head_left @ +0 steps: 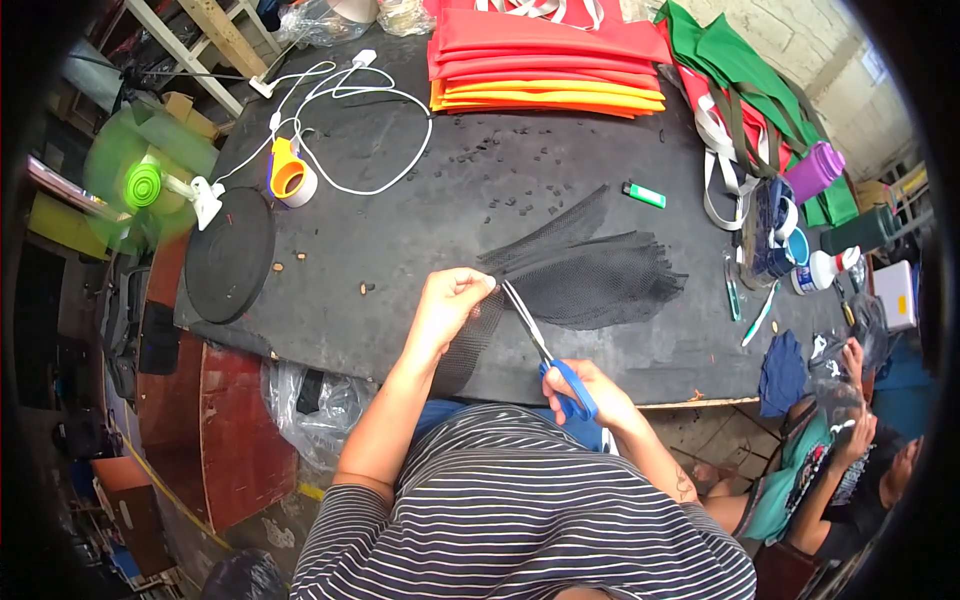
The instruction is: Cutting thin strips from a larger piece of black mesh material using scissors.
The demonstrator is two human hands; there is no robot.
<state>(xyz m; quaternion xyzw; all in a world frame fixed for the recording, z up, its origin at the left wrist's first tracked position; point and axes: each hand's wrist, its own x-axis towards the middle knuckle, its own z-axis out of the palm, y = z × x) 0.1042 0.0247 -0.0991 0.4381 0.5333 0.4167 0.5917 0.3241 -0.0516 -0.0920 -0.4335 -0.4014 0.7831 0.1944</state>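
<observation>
My left hand [452,305] pinches a gathered point of black mesh netting [590,280] on the dark table. The netting fans out to the right in pleated layers, and a strip of it hangs down below my fingers toward the table's near edge. In my right hand [592,388] are scissors [572,385] with blue handles. Their metal blades point up and left, with the tips right beside my left fingertips at the gathered netting. Whether the blades touch the mesh is too small to tell.
Small black scraps [510,200] lie scattered beyond the netting, near a green lighter [644,194]. Folded red and orange fabric [545,70] is stacked at the back. A tape dispenser [290,178], white cable [375,190] and spinning green fan [145,185] stand left. Another person [850,470] sits at right.
</observation>
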